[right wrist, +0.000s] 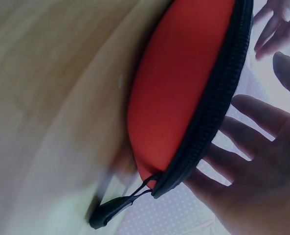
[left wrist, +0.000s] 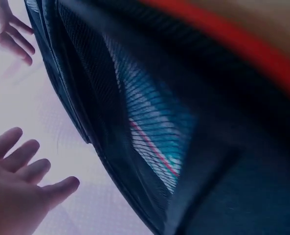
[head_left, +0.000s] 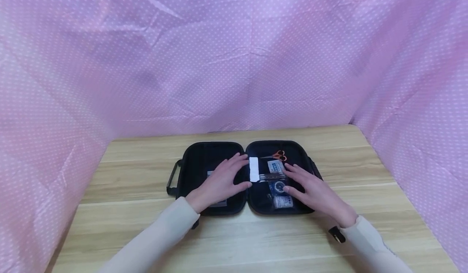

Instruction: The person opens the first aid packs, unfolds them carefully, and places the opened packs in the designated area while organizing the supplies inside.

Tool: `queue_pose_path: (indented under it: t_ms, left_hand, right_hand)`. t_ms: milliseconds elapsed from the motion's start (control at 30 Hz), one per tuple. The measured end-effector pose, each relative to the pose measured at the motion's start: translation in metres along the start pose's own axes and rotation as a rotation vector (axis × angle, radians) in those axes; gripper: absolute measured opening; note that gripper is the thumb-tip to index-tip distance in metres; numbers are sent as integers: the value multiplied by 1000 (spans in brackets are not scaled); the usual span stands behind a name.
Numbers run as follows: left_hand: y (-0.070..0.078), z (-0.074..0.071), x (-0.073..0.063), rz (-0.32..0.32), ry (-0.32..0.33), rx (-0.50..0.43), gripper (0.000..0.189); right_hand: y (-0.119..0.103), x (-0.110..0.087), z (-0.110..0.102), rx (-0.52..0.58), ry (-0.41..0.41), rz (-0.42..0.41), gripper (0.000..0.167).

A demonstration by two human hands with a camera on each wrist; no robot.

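Observation:
A zip-up case (head_left: 215, 148), black inside with a red outer shell (right wrist: 179, 83), lies unfolded on the table. My left hand (head_left: 223, 179) is over its left half, fingers spread and holding nothing, fingertips by a white rectangular piece (head_left: 254, 170) along the fold. Over the right half's outer side is my right hand (head_left: 316, 191), fingers extended, nothing in its grasp. In that half lie orange-handled scissors (head_left: 279, 155), a blue-and-white packet (head_left: 275, 166), thin slender items (head_left: 268, 177), a round roll (head_left: 279, 186) and a whitish wrapped bundle (head_left: 283, 202). A mesh pocket (left wrist: 152, 127) with printed packets shows in the left wrist view.
The case rests on a wood-grain table (head_left: 139, 167), its black handle (head_left: 173, 178) sticking out to the left. A zipper pull (right wrist: 110, 210) hangs off the case's corner. Pink dotted cloth (head_left: 234, 61) hangs behind and at both sides.

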State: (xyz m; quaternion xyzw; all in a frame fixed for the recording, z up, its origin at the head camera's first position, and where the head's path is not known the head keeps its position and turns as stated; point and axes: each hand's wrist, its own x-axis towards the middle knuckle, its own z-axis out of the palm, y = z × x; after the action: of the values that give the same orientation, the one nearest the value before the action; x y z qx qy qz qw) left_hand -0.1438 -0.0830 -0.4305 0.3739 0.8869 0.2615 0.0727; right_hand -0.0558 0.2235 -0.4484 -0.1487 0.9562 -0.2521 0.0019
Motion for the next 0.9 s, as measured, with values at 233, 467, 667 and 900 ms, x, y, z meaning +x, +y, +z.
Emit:
queue_pose_path:
  t_ms: [233, 467, 667, 900]
  left_hand:
    - [4, 10, 22, 4, -127, 55, 79]
    - [4, 21, 31, -37, -167, 112, 77]
    - [2, 30, 29, -38, -156, 152, 67]
    - [4, 39, 29, -45, -104, 183, 58]
  right_hand:
    - [1, -5, 2, 6, -3, -18, 55]
    - [5, -9, 5, 17, -14, -40, 55]
    - [6, -11, 7, 9, -28, -32, 56]
    - [7, -11, 8, 18, -21, -38, 57]
